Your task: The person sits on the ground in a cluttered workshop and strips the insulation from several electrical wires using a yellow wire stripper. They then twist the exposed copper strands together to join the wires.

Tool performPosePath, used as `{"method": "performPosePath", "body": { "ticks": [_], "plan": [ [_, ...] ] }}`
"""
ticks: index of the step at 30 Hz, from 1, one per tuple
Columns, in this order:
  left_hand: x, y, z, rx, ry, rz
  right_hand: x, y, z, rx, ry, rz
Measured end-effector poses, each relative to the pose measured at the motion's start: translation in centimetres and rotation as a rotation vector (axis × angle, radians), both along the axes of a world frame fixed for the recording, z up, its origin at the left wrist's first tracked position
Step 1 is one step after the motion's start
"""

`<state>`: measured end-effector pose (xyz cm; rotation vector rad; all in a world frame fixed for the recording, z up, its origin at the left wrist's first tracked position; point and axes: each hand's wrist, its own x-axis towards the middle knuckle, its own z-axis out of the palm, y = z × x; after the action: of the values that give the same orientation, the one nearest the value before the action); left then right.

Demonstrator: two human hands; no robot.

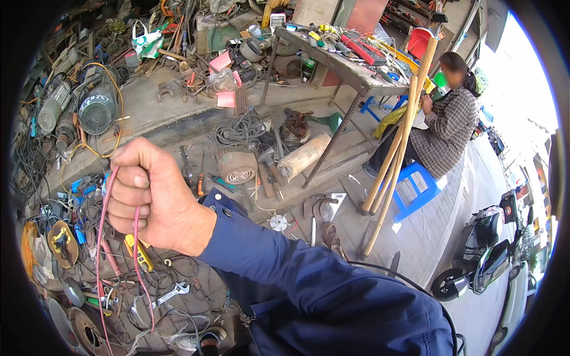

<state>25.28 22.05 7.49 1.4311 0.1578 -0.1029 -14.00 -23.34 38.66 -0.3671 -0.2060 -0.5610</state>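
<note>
My right hand point(155, 199) is closed in a fist at the left, its arm in a dark blue sleeve point(285, 261) reaching across from the lower right. A thin pink wire point(141, 274) is gripped in it, with one length hanging from the thumb side and another below the fingers, both down toward the ground. Just under the fist lies a yellow tool point(139, 254). Farther down, an adjustable wrench point(171, 295) rests among tangled cables and loose parts. My left hand does not show.
A metal table point(350, 77) loaded with tools stands at the back, wooden poles point(392, 160) leaning against it. Beside it a person point(445, 127) sits near a blue stool point(415, 191). Electric motors point(98, 111) crowd the far left; a coiled cable point(237, 130) lies mid-floor. A scooter point(481, 252) is parked right.
</note>
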Motion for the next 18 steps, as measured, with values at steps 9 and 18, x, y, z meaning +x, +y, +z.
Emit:
{"method": "performPosePath", "body": {
  "ticks": [9, 18],
  "plan": [
    [0.7, -0.5, -0.3, 0.086, 0.02, 0.015, -4.4, -6.6, -0.6, 0.131, -0.11, -0.408],
    [1.3, -1.0, -0.3, 0.073, 0.063, -0.067, 4.8, -0.7, -7.8, -0.089, 0.417, -0.118]
  ]
}}
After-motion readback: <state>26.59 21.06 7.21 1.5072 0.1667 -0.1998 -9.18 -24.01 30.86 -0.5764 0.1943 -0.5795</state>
